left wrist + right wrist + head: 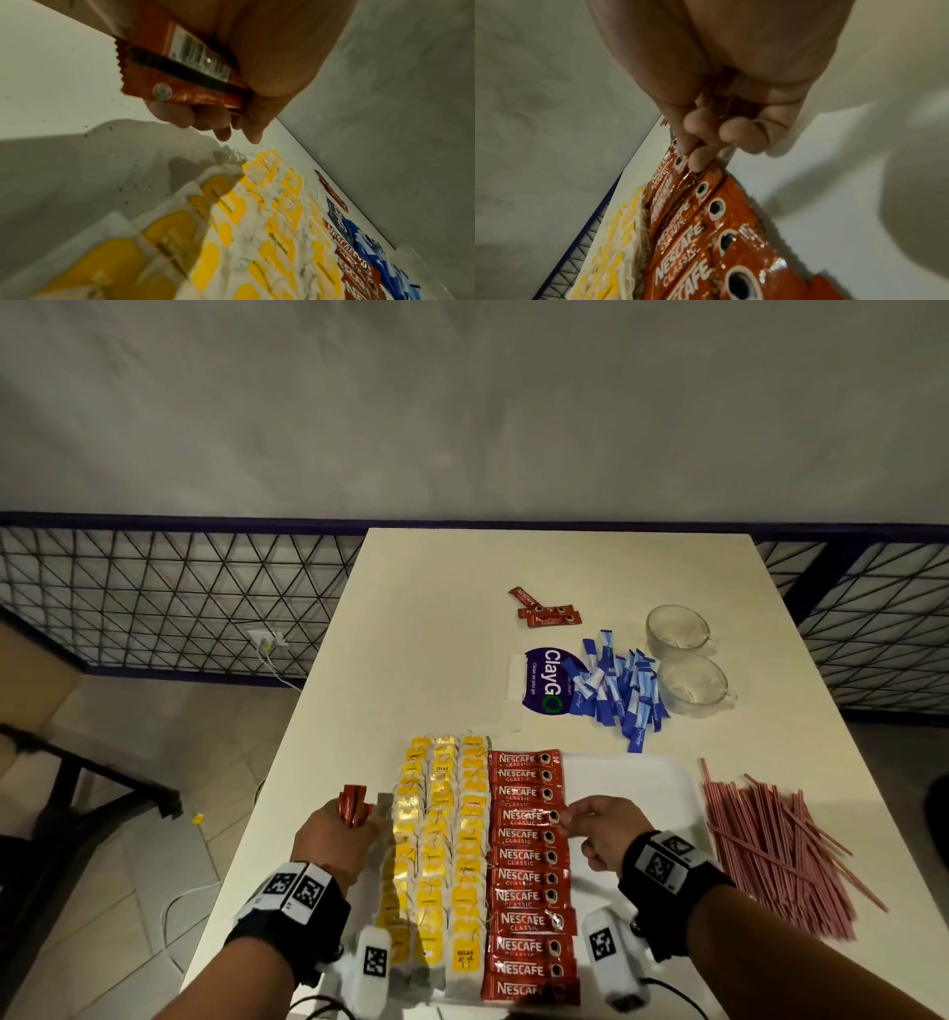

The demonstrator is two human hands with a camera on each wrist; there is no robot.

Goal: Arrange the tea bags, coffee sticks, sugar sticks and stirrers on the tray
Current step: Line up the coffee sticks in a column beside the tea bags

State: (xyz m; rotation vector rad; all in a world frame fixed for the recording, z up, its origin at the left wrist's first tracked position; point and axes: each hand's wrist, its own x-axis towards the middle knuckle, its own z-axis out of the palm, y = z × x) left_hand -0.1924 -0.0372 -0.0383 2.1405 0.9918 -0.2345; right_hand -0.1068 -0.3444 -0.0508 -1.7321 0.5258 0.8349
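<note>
right hand pinches the end of one coffee stick in the red column on the tray; thumb and forefinger closed on its right tip, other fingers curled loose. left hand grips a small bundle of spare coffee sticks, held upright beside the tray's left edge, fingers wrapped round them.

layout: tea bags in three yellow columns on the left part of the tray, coffee column touching them on the right, bare tray to the right of that. off the tray: sugar sticks heaped on the desk near two glass cups, stirrers piled on the desk just beside the tray's right rim, three loose coffee sticks farther back.

risks, judged:
- sticks overlap like shingles and are glossy; sliding the pinched one likely drags its neighbours askew.
- tea bag strings lie against the coffee column; a push leftward may snag and ruffle that column.
- left bundle held only by the lower ends; a slackened grip could drop sticks onto the tea bags.
- remaining tray space looks narrow for both sugar and stirrers; the long stirrers may overhang.
- reaching for the sugar passes near the cups; a wrist could knock one.
</note>
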